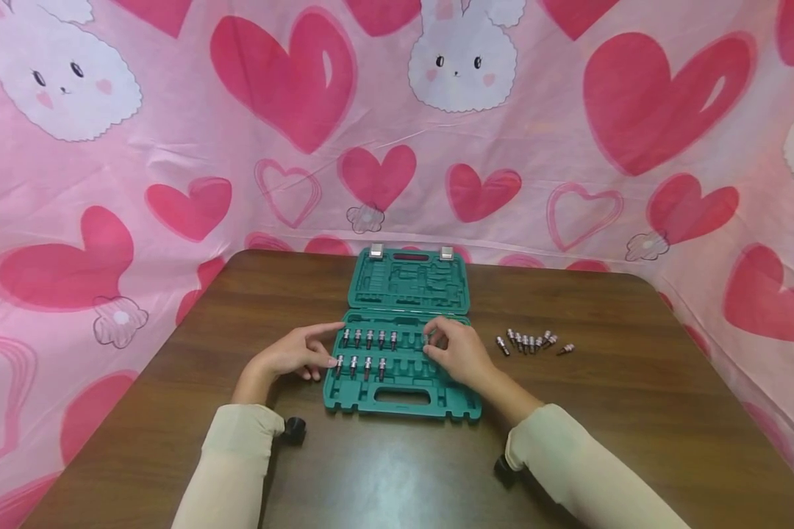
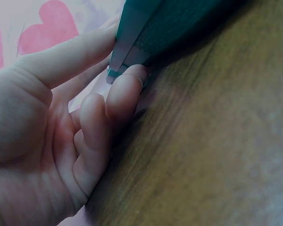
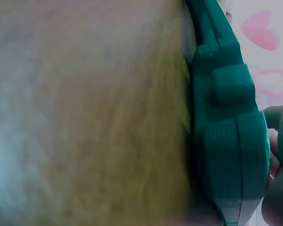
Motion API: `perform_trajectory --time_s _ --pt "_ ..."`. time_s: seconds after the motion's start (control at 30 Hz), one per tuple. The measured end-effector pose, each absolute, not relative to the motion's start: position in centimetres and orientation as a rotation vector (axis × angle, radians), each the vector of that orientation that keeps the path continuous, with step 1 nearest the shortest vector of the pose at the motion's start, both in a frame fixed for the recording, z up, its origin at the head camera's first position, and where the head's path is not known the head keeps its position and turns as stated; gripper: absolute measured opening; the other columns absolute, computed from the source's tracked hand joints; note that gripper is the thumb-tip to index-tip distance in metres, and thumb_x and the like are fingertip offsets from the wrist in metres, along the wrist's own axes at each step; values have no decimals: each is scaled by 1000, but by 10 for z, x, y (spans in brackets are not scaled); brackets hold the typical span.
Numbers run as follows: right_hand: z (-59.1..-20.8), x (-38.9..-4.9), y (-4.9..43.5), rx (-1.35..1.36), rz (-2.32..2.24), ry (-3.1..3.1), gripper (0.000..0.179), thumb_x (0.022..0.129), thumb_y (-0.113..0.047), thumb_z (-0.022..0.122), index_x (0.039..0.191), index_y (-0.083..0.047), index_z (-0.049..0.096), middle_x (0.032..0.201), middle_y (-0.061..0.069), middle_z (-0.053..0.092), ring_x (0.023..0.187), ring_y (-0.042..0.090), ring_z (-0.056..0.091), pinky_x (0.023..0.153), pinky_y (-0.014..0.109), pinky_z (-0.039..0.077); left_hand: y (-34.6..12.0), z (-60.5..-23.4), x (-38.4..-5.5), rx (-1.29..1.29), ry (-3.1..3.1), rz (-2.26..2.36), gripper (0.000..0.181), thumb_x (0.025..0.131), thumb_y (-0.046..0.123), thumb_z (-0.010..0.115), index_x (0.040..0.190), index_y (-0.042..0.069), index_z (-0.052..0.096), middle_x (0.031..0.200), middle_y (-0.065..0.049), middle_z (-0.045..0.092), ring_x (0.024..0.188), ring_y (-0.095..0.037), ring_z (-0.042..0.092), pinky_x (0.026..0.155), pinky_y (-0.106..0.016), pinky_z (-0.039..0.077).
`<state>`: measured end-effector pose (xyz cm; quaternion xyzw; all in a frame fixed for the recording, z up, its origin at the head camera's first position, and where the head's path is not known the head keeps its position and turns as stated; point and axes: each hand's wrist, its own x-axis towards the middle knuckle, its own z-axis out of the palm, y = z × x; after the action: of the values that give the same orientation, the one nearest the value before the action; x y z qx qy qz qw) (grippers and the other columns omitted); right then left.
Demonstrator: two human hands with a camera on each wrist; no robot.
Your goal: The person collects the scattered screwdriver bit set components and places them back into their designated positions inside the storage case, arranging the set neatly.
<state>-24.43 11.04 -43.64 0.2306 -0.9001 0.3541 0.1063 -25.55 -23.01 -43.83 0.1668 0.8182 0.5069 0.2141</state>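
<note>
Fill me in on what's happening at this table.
A person's left hand rests against the left edge of an open green case. The right hand is over its right side; whether it holds anything is unclear. Nine metal bits sit in two rows in the case; others lie loose on the table to the right.

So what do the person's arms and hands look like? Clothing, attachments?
Plain, pale cream sleeves on both arms: left sleeve, right sleeve, with loosely gathered cuffs ending short of the wrists. Small black pieces sit under the cuffs, left and right. Left hand and right hand wear no gloves. No cables visible.
</note>
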Motion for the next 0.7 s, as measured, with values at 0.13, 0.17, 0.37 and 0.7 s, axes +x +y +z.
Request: perform_trajectory --time_s 0.13,0.17,0.37,0.7 --pt "-438 -242 106 674 1045 -2651 20 82 -10 77 98 -14 66 74 -10 58 69 11 52 63 31 45 -230 -438 -256 462 2269 1404 73 89 18 73 152 19 36 80 -13 69 57 -23 62 56 -36 55" --pt "-439 -242 105 672 1050 -2649 20 82 -9 78 97 -14 66 74 -10 59 69 10 52 62 31 45 -230 -438 -256 463 2269 1403 73 89 18 73 152 19 36 80 -13 69 58 -23 62 56 -36 55" --pt "-440 -238 96 687 1125 -2627 22 81 -9 79 97 -14 66 75 -10 60 67 8 53 61 29 46 -232 -438 -256 455 2282 1393 73 88 19 73 151 19 37 79 -12 68 58 -24 62 56 -36 55" --pt "-439 -233 82 703 1101 -2667 20 84 -12 77 100 -14 66 78 -10 59 71 9 54 64 29 47 -231 -440 -257 459 2282 1388 73 89 19 73 152 18 36 79 -14 67 59 -25 63 57 -36 55"
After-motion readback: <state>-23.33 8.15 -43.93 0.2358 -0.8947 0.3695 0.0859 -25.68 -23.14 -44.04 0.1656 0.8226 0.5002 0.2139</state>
